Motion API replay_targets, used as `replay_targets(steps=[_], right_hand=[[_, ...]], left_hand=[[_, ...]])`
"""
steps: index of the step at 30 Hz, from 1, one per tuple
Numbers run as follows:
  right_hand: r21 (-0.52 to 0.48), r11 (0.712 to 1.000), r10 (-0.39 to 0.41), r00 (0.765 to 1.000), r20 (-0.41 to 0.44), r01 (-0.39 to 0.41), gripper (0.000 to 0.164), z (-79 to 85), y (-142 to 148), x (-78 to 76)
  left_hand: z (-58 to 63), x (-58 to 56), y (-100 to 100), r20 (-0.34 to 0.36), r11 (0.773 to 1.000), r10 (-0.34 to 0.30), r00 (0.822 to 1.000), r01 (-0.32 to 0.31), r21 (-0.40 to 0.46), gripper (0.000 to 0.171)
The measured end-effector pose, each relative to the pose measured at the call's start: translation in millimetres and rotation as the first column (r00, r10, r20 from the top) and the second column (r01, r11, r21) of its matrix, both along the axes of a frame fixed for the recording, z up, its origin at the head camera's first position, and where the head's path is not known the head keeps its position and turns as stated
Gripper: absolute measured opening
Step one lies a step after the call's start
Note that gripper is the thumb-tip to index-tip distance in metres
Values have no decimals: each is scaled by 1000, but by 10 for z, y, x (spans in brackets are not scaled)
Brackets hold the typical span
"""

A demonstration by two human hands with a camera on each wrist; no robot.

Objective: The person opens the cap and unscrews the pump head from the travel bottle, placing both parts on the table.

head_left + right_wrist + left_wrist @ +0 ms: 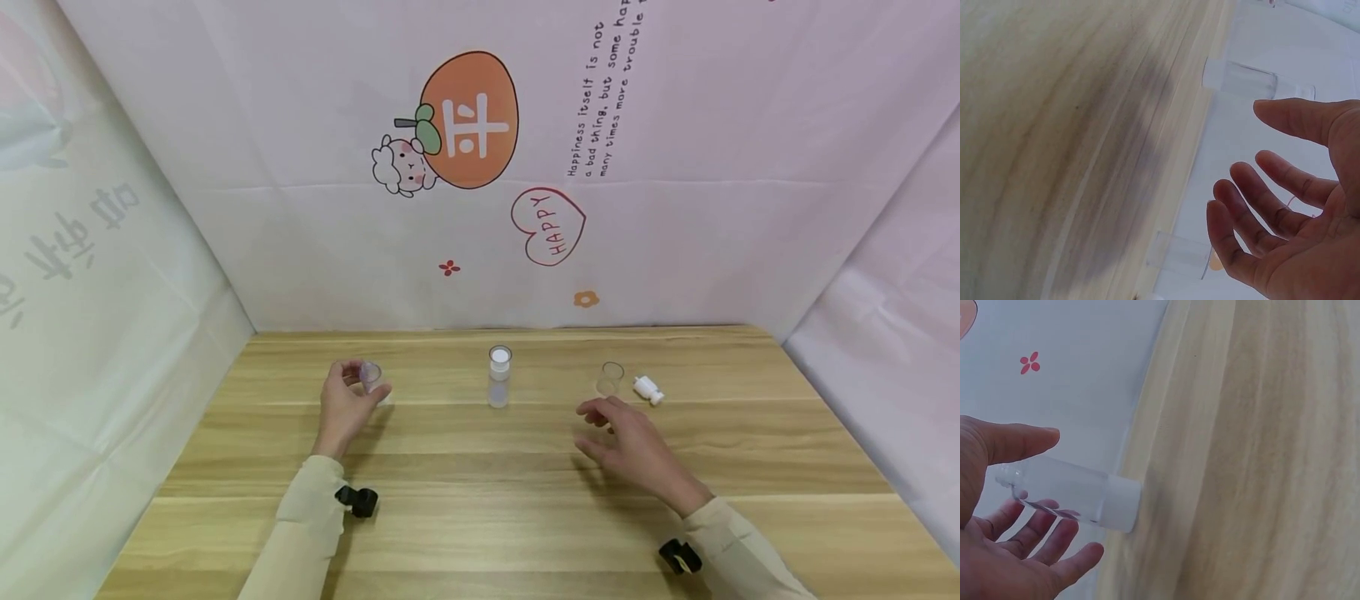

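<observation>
A small clear bottle with a white base and a threaded neck stands upright on the table. My left hand is around it, thumb on one side and loosely bent fingers on the other; in the left wrist view a gap shows between thumb and bottle. My right hand hovers over the table, fingers loosely bent, holding nothing. Just beyond its fingertips stands a clear cup-like cover. Beside that cover lies a white nozzle-like piece.
Between the hands, a bottle with a white top under a clear cover stands upright. The wooden table meets a white printed cloth at its back edge. Cloth also hangs at both sides.
</observation>
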State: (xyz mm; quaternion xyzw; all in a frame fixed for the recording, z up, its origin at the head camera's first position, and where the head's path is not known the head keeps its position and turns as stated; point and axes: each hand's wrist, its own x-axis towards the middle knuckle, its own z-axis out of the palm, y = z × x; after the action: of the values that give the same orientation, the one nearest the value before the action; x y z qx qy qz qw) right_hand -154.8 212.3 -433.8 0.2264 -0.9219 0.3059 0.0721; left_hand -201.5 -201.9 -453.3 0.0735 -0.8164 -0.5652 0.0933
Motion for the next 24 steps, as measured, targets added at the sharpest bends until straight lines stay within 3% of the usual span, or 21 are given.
replay_targets(steps=[10, 24], right_hand=[[-14, 1000, 12, 999, 30, -12, 22, -8, -54, -14], [-12, 998, 54, 998, 10, -54, 21, -43, -97, -30]], left_hand=[[202, 88, 32, -137, 987, -22, 990, 0, -161, 60], [425, 180, 163, -246, 940, -74, 966, -15, -341, 59]])
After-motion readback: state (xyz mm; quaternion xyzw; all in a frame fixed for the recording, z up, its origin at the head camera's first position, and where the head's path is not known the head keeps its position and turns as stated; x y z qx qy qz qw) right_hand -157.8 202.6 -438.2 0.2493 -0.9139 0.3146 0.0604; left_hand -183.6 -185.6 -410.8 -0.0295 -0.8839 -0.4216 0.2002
